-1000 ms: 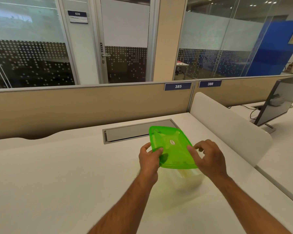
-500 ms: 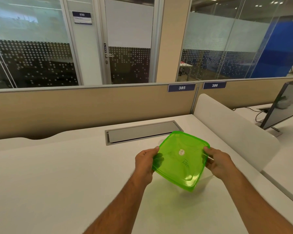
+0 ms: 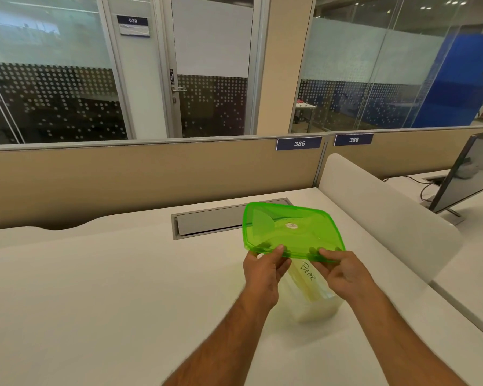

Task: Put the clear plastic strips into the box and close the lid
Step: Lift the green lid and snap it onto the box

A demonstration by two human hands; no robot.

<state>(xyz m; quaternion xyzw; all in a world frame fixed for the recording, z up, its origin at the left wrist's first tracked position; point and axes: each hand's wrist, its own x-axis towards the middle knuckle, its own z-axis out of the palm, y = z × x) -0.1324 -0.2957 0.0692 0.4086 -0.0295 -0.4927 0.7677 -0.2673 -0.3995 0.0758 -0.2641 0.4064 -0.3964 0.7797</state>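
Lid pinched at its near edge, held above the open box

My left hand (image 3: 264, 270) and right hand (image 3: 343, 273) have their fingers (image 3: 279, 250) closed on the green lid's (image 3: 289, 231) near rim; held only there, its far end may sag and land askew, missing the rim of the clear box (image 3: 314, 305) on the worktop (image 3: 123, 288). The lid's long axis runs left to right, nearly flat; the box points away to my left

Lid (image 3: 287, 232) showing translucent green, white sticker at centre; box (image 3: 315, 305) at 6 o'clock showing clear; desk (image 3: 95, 288) showing white.
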